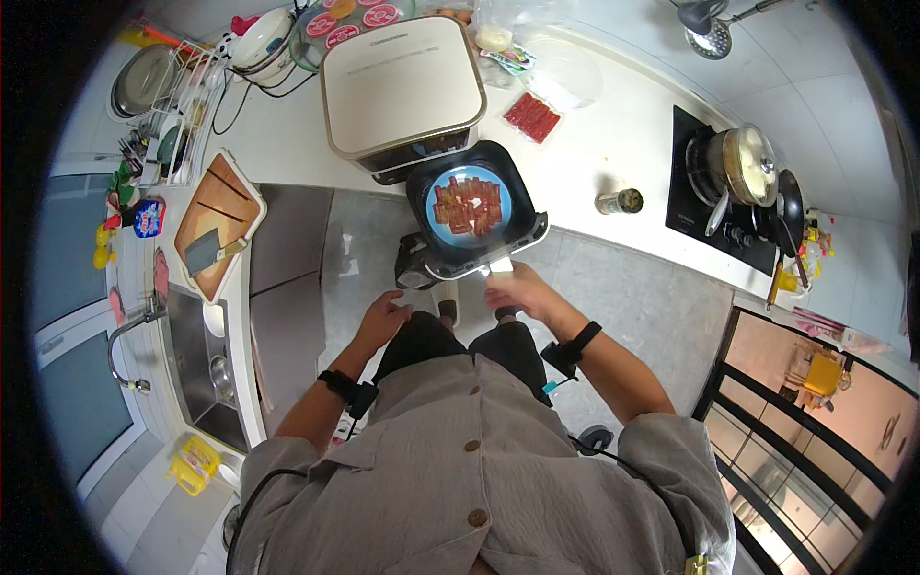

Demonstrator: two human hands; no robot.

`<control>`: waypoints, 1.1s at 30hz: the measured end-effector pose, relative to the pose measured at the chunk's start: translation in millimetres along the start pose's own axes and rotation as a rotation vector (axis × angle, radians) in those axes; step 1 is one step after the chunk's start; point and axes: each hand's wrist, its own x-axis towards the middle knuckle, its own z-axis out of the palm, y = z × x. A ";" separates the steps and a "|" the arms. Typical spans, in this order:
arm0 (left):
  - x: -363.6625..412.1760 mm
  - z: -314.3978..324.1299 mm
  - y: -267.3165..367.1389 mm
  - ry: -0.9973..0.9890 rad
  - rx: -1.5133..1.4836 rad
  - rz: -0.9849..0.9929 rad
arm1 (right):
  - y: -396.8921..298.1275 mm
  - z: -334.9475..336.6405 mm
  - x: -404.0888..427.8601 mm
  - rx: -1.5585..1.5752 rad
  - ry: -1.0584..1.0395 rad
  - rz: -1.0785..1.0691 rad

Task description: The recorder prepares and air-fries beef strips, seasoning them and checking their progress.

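Note:
My right hand (pixel 519 290) is closed around the white handle (pixel 501 266) of an air fryer basket (pixel 517 233), which is pulled out from the air fryer (pixel 404 86). Inside the basket is a blue plate (pixel 468 239) with reddish-brown strips of food (pixel 467 205) laid on it. My left hand (pixel 386 318) is to the lower left of the basket, fingers slightly curled, with nothing seen in it. A flat pack of red strips (pixel 532 117) lies on the counter right of the air fryer.
A glass jar (pixel 619 202) stands near the counter's front edge. Right of it, a cooktop (pixel 683 194) holds a lidded pot (pixel 744 165) and a black pan. At left are a cutting board (pixel 215 208) with a cleaver (pixel 203 251), a dish rack (pixel 180 108) and a sink (pixel 194 359).

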 end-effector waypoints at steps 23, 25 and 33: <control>-15.9 -17.5 -38.3 0.147 -0.037 0.066 | 1.2 65.7 32.0 0.082 -0.011 -0.031; -19.1 -21.7 -33.8 0.157 -0.051 0.051 | -11.6 71.4 44.4 0.085 -0.005 -0.046; -16.7 -111.0 149.4 0.819 0.561 0.806 | -72.1 80.4 103.9 0.032 0.019 -0.174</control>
